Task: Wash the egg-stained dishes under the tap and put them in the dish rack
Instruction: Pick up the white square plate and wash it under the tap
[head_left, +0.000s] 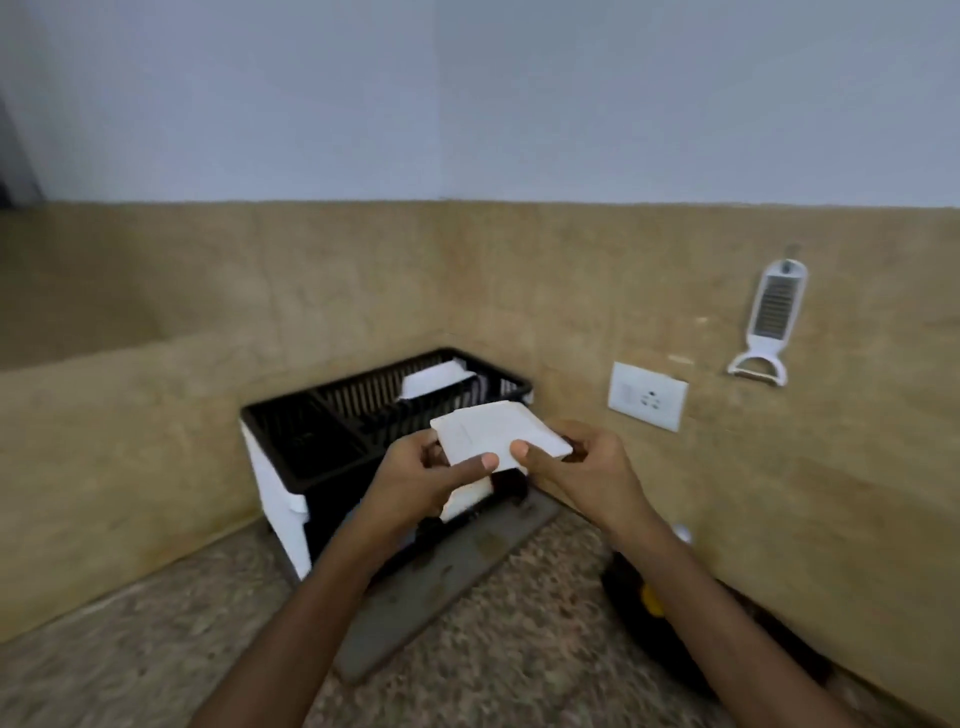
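Both hands grip one square white dish (493, 431) — left hand (415, 473) and right hand (576, 467) pinching its near edge, thumbs on top — held above the black dish rack (322, 447).

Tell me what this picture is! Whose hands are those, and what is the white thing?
There is no machine here. A person wears a camera on their head, so you see what they see, looking down at their own arms. The left hand and the right hand both hold a white square dish, thumbs on top. They hold it just above a black dish rack, not in it yet. A second white dish stands at the back of the rack. The rack sits in the corner of a speckled counter, on a grey tray. On the wall to the right are a wall socket and a white peeler hanging up.
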